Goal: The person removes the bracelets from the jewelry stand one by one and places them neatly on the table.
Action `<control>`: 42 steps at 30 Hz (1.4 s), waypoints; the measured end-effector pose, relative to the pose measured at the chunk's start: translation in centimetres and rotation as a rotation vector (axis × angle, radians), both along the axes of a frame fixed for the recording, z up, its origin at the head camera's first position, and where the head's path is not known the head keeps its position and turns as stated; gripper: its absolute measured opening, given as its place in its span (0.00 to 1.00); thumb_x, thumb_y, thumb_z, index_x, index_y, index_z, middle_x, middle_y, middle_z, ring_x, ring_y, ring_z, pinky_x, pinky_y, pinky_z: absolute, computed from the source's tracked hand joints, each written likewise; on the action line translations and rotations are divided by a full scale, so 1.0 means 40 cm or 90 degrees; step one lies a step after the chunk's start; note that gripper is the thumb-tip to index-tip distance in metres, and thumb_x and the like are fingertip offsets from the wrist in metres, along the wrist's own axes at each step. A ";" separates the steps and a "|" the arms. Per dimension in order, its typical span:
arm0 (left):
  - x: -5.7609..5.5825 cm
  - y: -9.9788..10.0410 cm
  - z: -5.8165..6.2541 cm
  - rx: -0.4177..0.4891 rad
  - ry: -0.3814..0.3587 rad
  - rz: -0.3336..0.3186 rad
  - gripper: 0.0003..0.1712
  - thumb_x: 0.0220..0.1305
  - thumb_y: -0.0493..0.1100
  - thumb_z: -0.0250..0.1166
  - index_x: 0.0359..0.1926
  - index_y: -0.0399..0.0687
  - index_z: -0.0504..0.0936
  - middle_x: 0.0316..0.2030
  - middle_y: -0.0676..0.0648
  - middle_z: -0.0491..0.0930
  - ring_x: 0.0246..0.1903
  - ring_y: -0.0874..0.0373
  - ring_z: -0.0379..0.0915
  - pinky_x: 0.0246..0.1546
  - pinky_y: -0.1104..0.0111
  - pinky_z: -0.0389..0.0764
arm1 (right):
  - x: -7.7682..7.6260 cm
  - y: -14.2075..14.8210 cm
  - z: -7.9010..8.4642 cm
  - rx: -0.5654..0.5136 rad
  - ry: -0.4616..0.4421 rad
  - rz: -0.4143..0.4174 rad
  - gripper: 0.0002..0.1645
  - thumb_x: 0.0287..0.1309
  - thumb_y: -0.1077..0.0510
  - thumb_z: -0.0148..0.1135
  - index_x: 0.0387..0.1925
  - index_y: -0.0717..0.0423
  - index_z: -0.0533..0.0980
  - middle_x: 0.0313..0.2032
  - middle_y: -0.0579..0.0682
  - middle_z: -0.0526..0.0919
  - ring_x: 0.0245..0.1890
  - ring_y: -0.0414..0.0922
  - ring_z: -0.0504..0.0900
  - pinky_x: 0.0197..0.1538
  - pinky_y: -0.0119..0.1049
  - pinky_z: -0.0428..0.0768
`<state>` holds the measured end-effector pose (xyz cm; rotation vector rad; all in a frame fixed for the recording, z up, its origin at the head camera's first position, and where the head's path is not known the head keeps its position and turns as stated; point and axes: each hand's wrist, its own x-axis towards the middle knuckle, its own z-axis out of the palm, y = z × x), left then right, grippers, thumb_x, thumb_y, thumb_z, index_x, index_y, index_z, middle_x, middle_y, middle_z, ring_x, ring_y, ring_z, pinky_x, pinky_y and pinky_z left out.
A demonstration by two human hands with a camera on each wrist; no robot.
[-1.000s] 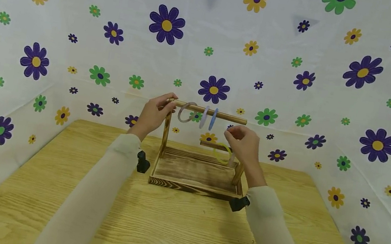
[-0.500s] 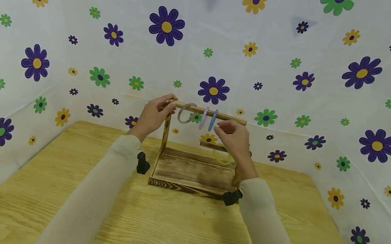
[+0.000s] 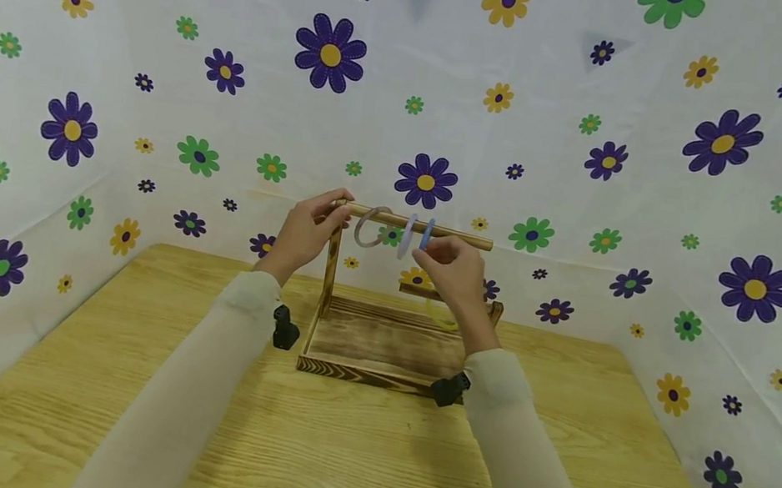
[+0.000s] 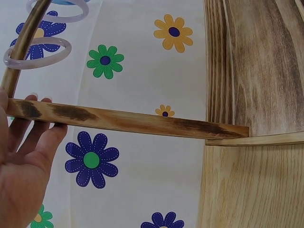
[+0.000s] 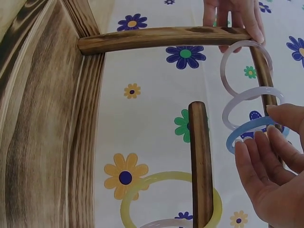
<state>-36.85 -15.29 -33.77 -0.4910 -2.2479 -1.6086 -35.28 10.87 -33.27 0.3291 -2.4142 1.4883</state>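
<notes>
A wooden display rack (image 3: 327, 268) has a high bar (image 3: 460, 236) with three bangles hung along it. Nearest the left post is a greyish-mauve bangle (image 3: 360, 231), then a pale lavender one (image 3: 405, 238), then a blue bangle (image 5: 247, 127). My left hand (image 3: 305, 233) grips the rack's upper left corner, its fingers reaching behind the post in the left wrist view. Thumb and fingertips of my right hand (image 5: 275, 175) pinch the blue bangle, which still encircles the bar. In the head view this hand partly covers the blue bangle and the bar behind it.
Below, a shorter bar (image 5: 202, 156) carries a yellow bangle (image 5: 126, 204) and a pale one (image 5: 166, 223). The rack's tray base (image 3: 383, 344) stands on a wood-grain table (image 3: 332, 438). A flower-print cloth (image 3: 229, 110) hangs behind and at both sides.
My right hand has moved left along the high bar, from near its free end to the blue bangle, and now pinches it. The left hand keeps its grip on the corner.
</notes>
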 end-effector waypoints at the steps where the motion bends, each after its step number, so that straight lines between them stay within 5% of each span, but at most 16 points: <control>1: 0.001 0.000 0.000 0.000 0.000 0.001 0.21 0.81 0.46 0.54 0.67 0.44 0.76 0.60 0.34 0.82 0.58 0.38 0.81 0.63 0.47 0.80 | -0.001 -0.002 0.000 0.001 0.005 -0.001 0.15 0.63 0.53 0.72 0.44 0.61 0.83 0.44 0.60 0.89 0.44 0.53 0.88 0.45 0.36 0.85; 8: -0.003 -0.002 0.000 -0.014 0.010 0.006 0.21 0.80 0.48 0.55 0.65 0.44 0.77 0.58 0.36 0.83 0.56 0.40 0.82 0.63 0.50 0.81 | 0.003 -0.003 0.002 -0.011 0.034 -0.007 0.14 0.63 0.57 0.71 0.43 0.65 0.83 0.44 0.63 0.89 0.46 0.56 0.88 0.52 0.48 0.87; 17: -0.002 -0.004 0.001 -0.004 0.004 0.000 0.21 0.80 0.48 0.55 0.65 0.45 0.77 0.59 0.36 0.83 0.57 0.38 0.81 0.63 0.48 0.81 | 0.012 0.006 -0.002 -0.037 0.054 -0.020 0.14 0.61 0.59 0.70 0.44 0.65 0.84 0.42 0.63 0.89 0.44 0.55 0.88 0.44 0.34 0.84; 34: 0.019 0.007 0.016 0.009 -0.002 -0.006 0.19 0.81 0.43 0.53 0.65 0.40 0.76 0.58 0.30 0.81 0.58 0.31 0.79 0.62 0.44 0.80 | 0.017 0.027 0.000 -0.028 0.106 -0.045 0.11 0.61 0.63 0.71 0.43 0.67 0.84 0.40 0.64 0.89 0.42 0.56 0.89 0.49 0.45 0.89; 42: 0.008 0.002 0.002 0.008 0.001 -0.007 0.21 0.81 0.47 0.54 0.66 0.45 0.77 0.59 0.33 0.82 0.58 0.34 0.79 0.63 0.47 0.80 | 0.023 0.031 0.001 -0.025 0.116 -0.059 0.10 0.61 0.63 0.70 0.42 0.67 0.85 0.39 0.64 0.89 0.40 0.56 0.89 0.46 0.38 0.88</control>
